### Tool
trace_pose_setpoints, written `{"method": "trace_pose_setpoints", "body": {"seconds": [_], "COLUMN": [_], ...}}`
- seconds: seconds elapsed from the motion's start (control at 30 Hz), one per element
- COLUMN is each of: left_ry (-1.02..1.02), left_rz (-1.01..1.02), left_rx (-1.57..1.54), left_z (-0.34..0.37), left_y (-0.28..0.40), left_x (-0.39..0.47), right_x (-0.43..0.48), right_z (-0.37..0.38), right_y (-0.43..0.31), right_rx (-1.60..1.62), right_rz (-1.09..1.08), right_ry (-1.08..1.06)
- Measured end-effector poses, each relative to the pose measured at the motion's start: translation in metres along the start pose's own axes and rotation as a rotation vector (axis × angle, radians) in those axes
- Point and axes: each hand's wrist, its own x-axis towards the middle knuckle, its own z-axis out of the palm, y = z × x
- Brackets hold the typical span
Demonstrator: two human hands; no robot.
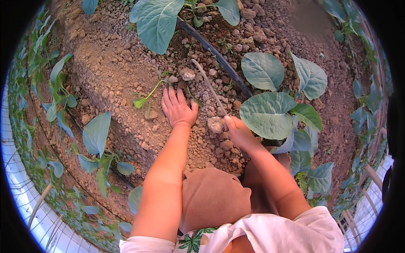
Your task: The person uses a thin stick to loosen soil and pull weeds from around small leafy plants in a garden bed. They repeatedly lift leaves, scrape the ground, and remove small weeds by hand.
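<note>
My left hand (179, 107) lies palm down on the loose, cloddy soil, its fingers slightly apart and their tips against the dirt. Just left of its fingertips, a small green weed (147, 97) leans over the ground, its stem reaching towards a pale clod (187, 74). In my right hand (239, 131) is one end of a thin wooden stick (208, 83), gripped with the thumb on top. From there the stick slants up and left across the soil. A larger clod (216, 124) sits beside my right hand. Large cabbage-like leaves (267, 115) spread close to its right.
A black drip irrigation pipe (215, 55) crosses the bed diagonally beyond the stick. Another broad-leaved plant (159, 23) stands at the top. More plants (98, 151) grow along a row at left. My knee (215, 199) is bent below my hands.
</note>
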Motion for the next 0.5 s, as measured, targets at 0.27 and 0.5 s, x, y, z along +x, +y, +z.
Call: {"method": "trace_pose_setpoints", "body": {"seconds": [0.27, 0.5], "left_ry": [0.058, 0.101], "left_rz": [0.024, 0.003], "left_rx": [-0.035, -0.03], "left_z": [0.004, 0.009], "left_y": [-0.004, -0.007], "left_x": [0.0, -0.003], "right_x": [-0.067, -0.144], "right_z": [-0.028, -0.045], "right_y": [0.044, 0.031], "right_rx": [0.033, 0.085], "right_rz": [0.18, 0.506], "right_ry": [-0.077, -0.129]}}
